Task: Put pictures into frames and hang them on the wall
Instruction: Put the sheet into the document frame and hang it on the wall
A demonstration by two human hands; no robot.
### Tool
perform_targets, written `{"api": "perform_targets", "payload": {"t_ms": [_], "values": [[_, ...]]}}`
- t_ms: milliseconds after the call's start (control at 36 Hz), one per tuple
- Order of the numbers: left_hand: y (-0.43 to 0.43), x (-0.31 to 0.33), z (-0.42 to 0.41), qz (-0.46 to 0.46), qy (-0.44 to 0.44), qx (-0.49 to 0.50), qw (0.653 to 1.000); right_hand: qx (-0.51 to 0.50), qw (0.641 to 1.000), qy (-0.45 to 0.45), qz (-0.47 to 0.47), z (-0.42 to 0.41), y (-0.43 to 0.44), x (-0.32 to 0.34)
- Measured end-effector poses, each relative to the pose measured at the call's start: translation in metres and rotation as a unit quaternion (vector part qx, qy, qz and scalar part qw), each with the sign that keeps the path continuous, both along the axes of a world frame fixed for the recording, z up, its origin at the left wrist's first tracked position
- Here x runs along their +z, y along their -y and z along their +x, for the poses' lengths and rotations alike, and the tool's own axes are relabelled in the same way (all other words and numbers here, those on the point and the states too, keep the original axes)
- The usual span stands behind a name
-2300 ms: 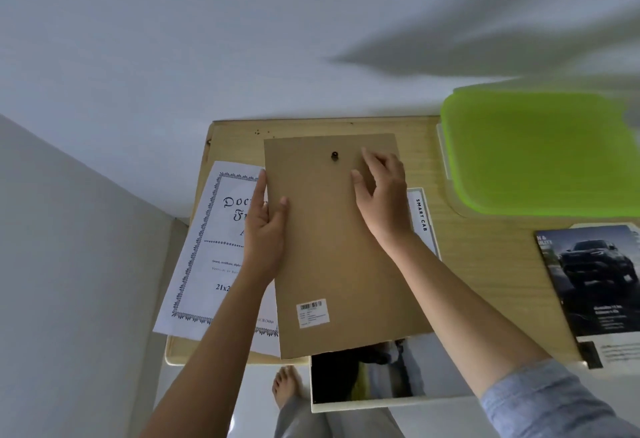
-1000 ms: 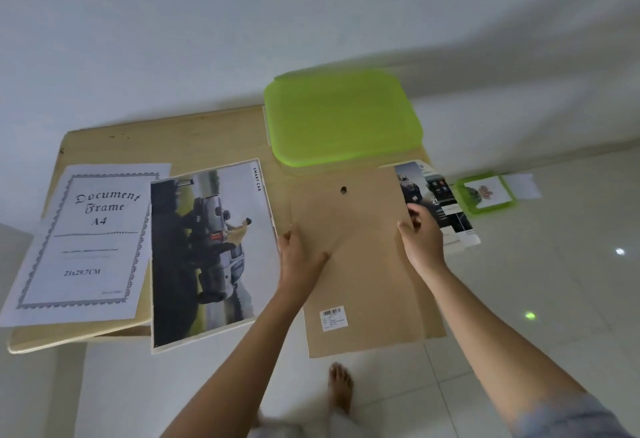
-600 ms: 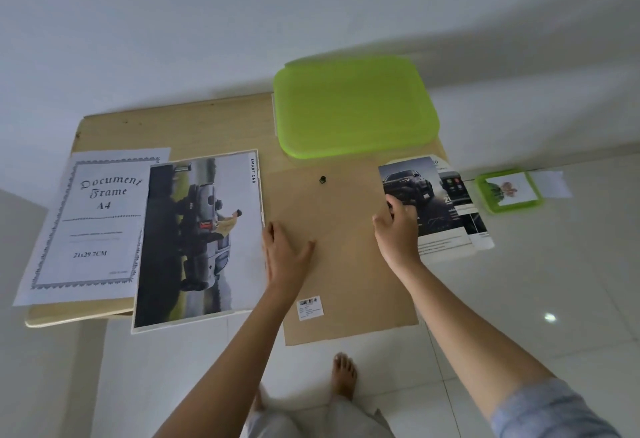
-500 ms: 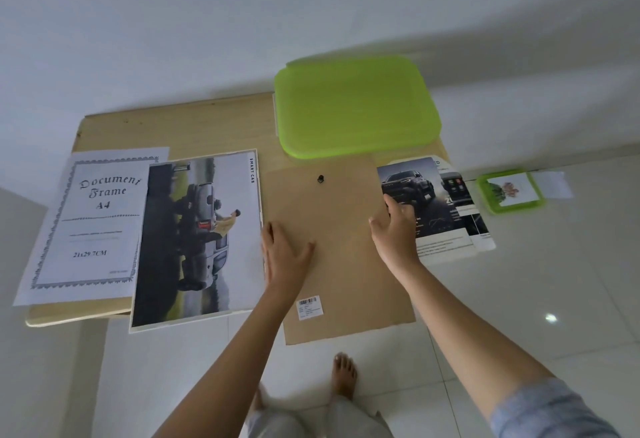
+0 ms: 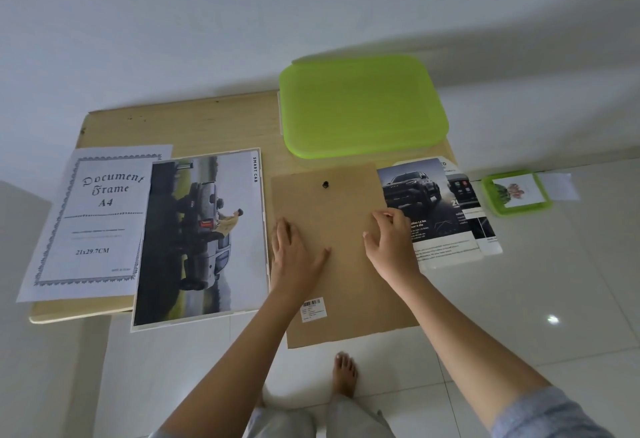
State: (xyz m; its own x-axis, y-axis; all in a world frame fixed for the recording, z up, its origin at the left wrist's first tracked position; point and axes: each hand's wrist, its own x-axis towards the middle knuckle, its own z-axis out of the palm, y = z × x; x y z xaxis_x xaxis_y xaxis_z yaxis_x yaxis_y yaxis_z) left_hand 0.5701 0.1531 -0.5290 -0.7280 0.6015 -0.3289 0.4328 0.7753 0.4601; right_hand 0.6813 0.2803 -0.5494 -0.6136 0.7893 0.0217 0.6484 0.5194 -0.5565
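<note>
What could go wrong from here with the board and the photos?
The board hangs well past the table's near edge; if the left hand resting flat on it lifts, it may tip to the floor.
The car photo also overhangs that edge, unheld; a nudge could slide it off.
The right hand at the board's right edge may drag the brochure beside it.

Bare tabletop (image 5: 180, 126) open back left. Green lidded box (image 5: 363, 105) blocks beyond backing board (image 5: 349, 275) — car print (image 5: 201, 240) just beside left edge, brochures (image 5: 433, 209) against right; near edge overhangs, free.
</note>
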Motion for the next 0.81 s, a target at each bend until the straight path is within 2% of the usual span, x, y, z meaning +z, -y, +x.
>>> {"api": "perform_targets", "payload": {"t_ms": [444, 694, 806], "values": [[-0.005, 0.004, -0.012, -0.016, -0.017, -0.027, 0.999, 0.005, 0.999, 0.041, -0.018, -0.007, 0.0, 0.006], [-0.001, 0.006, -0.025, -0.008, 0.014, -0.077, 0.997, -0.002, 0.994, 0.099, -0.038, -0.014, 0.004, 0.017], [0.009, 0.016, -0.038, 0.031, 0.04, -0.109, 0.993, -0.021, 0.996, 0.074, -0.054, -0.026, 0.011, 0.031]]}}
